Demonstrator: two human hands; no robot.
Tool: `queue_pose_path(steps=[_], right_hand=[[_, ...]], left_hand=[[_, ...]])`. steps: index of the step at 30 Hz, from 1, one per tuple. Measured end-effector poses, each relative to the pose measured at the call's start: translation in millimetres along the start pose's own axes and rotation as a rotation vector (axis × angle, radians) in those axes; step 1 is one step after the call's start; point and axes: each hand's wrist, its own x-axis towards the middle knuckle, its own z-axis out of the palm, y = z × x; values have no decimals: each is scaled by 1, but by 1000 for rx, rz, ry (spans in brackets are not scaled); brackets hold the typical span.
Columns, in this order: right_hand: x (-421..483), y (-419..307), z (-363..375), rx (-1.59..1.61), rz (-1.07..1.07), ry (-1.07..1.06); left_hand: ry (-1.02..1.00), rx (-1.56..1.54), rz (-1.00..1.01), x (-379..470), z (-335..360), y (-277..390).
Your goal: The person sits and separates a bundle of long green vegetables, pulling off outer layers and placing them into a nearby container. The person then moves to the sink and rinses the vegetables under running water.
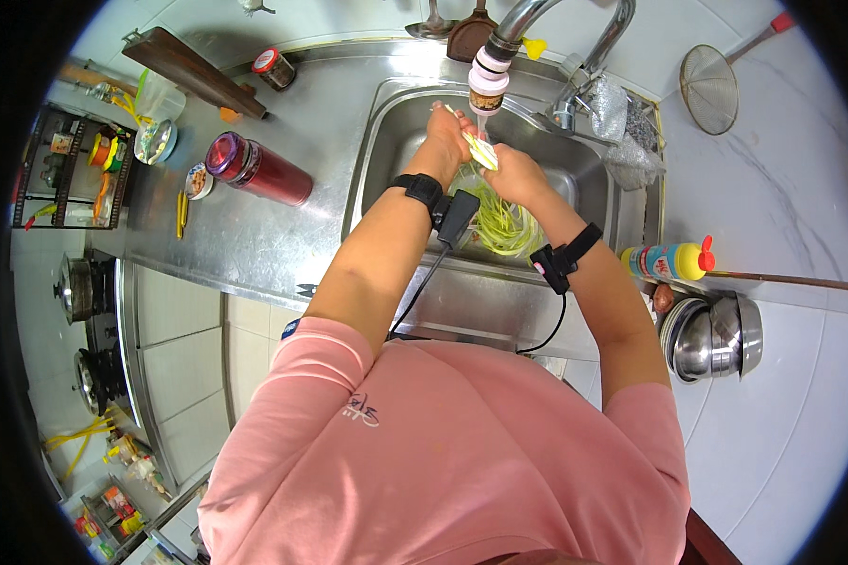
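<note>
Under the running faucet (491, 81), a small bunch of pale yellow-white vegetable stalks (480, 150) stretches between my hands. My left hand (449, 134) grips its far end, palm partly turned up, with a pale tip showing past the fingers. Around the near end my right hand (517, 174) is closed. Water from the faucet's pink-and-white filter head falls onto the stalks. Below, in the stainless steel sink (403, 134), lies a heap of long yellow-green stalks (502, 222); my forearms hide part of it.
A red bottle (265, 169) lies on the steel counter (254, 244) at left, near a small bowl (198, 181) and a lidded jar (273, 68). Right of the sink are a yellow squeeze bottle (668, 261) and stacked metal bowls (714, 339). A wire strainer (709, 90) hangs on the wall.
</note>
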Motion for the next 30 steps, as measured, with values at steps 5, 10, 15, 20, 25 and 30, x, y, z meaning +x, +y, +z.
queue_pose_path(steps=[5, 10, 15, 20, 25, 30], right_hand=[[11, 22, -13, 192, 16, -102], [11, 32, -8, 405, -71, -167], [13, 37, -15, 491, 42, -209], [25, 35, -21, 459, 55, -273], [45, 24, -8, 598, -125, -319], [56, 16, 0, 577, -61, -420]], left_hand=[[-139, -66, 179, 4, 4, 4], [-84, -20, 173, -1, 3, 6], [-234, -145, 16, 12, -8, 23], [-443, -120, 71, 8, -25, 2], [-613, 82, 22, -11, -27, -32], [-407, 90, 138, -7, -22, -26]])
